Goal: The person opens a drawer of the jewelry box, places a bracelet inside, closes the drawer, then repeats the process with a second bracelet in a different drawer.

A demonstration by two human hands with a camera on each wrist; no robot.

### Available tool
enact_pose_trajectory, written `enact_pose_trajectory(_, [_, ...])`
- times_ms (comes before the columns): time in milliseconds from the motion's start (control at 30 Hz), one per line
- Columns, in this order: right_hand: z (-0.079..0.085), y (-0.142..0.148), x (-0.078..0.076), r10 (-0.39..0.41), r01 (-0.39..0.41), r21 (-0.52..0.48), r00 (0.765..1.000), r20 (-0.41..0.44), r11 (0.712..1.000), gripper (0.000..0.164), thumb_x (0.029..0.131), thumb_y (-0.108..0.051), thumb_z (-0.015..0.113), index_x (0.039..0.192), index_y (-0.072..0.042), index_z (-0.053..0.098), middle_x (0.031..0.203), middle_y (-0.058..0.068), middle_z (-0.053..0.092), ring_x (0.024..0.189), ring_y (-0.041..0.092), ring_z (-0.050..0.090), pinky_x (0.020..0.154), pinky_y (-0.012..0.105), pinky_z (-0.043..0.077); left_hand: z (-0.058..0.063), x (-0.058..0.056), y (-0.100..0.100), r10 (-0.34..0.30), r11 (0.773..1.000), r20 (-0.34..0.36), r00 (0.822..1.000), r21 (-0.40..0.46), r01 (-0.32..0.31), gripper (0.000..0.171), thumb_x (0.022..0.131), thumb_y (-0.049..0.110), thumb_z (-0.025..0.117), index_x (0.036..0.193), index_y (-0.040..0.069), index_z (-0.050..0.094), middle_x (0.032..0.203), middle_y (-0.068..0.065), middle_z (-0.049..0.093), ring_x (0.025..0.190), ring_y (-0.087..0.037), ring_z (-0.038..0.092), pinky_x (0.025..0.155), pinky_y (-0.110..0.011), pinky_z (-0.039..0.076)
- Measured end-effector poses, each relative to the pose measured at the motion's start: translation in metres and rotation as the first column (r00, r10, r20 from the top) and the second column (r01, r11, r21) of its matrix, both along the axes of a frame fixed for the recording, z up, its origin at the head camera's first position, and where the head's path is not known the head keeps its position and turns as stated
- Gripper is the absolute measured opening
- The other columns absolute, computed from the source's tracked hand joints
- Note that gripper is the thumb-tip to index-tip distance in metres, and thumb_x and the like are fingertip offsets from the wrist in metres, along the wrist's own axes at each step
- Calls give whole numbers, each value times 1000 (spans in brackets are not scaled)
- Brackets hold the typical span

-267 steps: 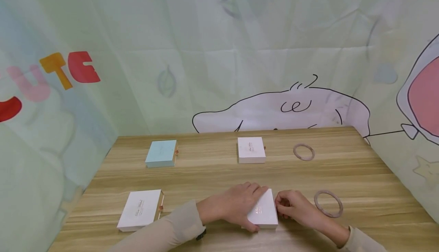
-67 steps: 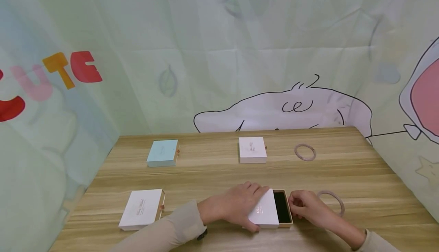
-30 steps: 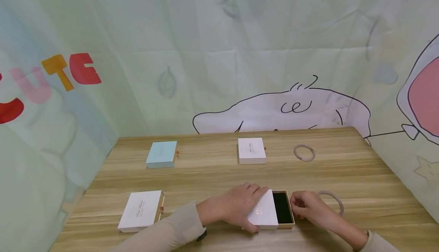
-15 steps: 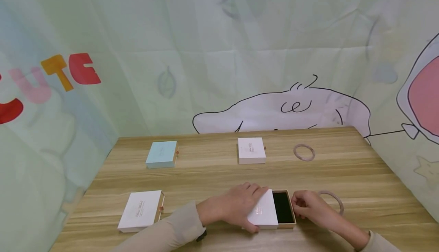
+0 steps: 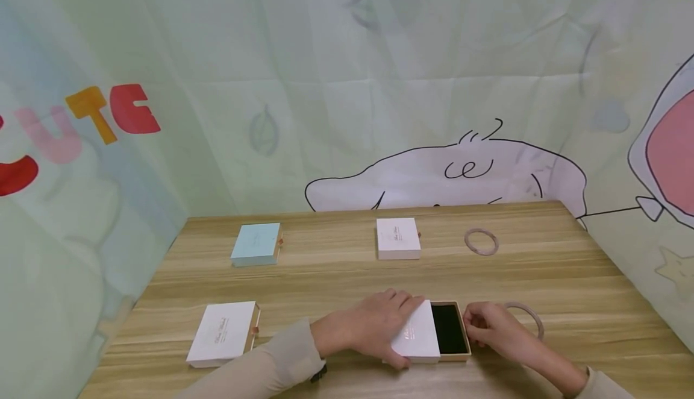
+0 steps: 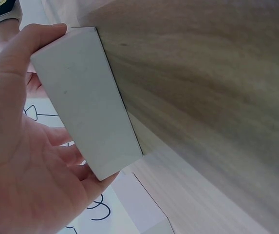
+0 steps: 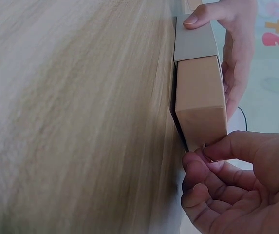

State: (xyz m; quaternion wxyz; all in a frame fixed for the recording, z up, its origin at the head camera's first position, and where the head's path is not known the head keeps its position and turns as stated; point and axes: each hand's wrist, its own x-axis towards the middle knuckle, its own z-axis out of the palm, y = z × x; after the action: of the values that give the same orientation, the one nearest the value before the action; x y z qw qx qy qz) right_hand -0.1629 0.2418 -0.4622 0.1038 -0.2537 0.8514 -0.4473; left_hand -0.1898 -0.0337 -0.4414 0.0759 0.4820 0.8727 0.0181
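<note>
My left hand (image 5: 374, 326) grips the white sleeve of a drawer-style gift box (image 5: 417, 334), thumb on the near side and fingers over the far edge. In the left wrist view the sleeve's plain end (image 6: 88, 102) sits between thumb and fingers. Out of the sleeve's right side sticks the tan drawer (image 7: 201, 87), lined in black, with nothing seen inside the part that shows. My right hand (image 5: 496, 329) pinches a small pull tab at the drawer's end between thumb and forefinger; the tab is mostly hidden. Just right of that hand lies a bangle (image 5: 534, 314), partly covered by it.
A light blue box (image 5: 256, 243) and a white box (image 5: 397, 237) stand at the back of the wooden table (image 5: 325, 278). Another white box (image 5: 223, 333) is at the front left. A second bangle (image 5: 481, 241) lies at the back right. A printed cloth hangs behind.
The drawer, flush in its sleeve at first, has slid out to the right along with my right hand, slowly over the last second. My left hand has stayed in place on the sleeve.
</note>
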Motion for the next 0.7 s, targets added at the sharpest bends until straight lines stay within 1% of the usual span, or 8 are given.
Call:
enact_pose_trajectory(267, [1,2,1,-18,18,24,999,33,1000,16,91,4,62,80,-7,59,67,-8,54,58,3,51,51,25,47,0,0,0,0,1000,-3,1000,16,0,104,78,64,73,153,5,32,138,-6,49,116,-13,47,97,-24,40])
enact_pose_trajectory(700, [1,6,2,-30,30,25,999,25,999,15,90,5,62,80,-6,59,68,-8,54,59,3,51,51,24,47,0,1,0,-9,1000,-28,1000,9,9,104,78,65,72,153,4,32,138,-6,49,115,-13,47,98,-24,40])
